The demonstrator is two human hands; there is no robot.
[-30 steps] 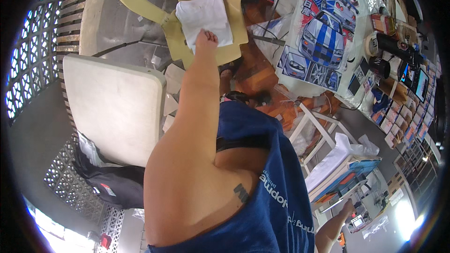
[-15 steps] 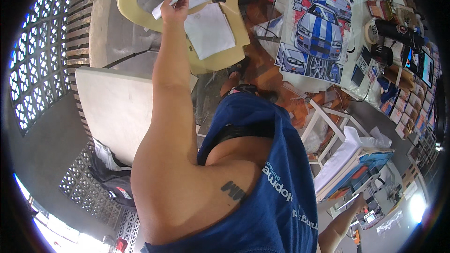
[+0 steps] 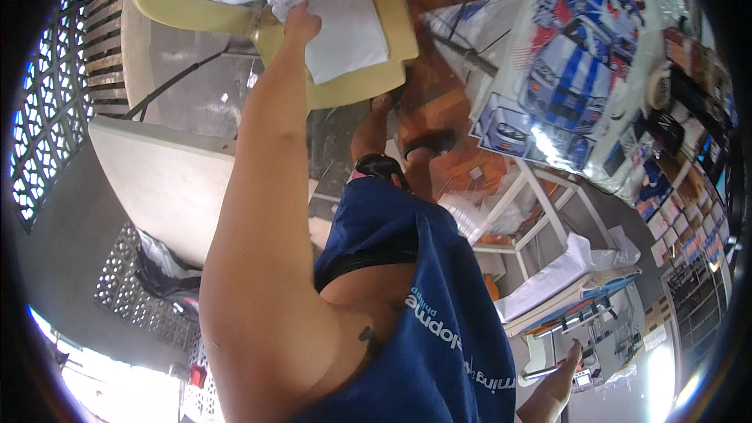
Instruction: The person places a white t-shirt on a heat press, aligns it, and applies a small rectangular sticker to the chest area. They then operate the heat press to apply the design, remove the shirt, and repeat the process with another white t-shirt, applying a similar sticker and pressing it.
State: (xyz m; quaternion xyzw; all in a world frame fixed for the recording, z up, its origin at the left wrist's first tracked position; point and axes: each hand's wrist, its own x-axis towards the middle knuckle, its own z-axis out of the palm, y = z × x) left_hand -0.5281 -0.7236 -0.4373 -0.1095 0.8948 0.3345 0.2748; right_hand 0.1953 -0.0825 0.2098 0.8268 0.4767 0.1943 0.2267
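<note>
While the left hand point(image 3: 301, 22) is raised over the yellow plastic chair point(image 3: 345, 82), its fingers pinch an edge of the white cloth point(image 3: 345, 23), clenched on the fabric.

- White cloth: spread across the chair seat, bunched above the hand, hanging flat to its right; touching the fingertips.
- Chair: pale yellow, seat under the cloth.
- Folding table point(image 3: 168, 188): cream, lower left of the chair.
- Car-print sheet point(image 3: 564, 70): right of the chair.
- White rack point(image 3: 540, 204): lower right of the chair.
- Right hand point(image 3: 568, 364): far lower right of the chair, near a small appliance; cannot tell its grasp.
</note>
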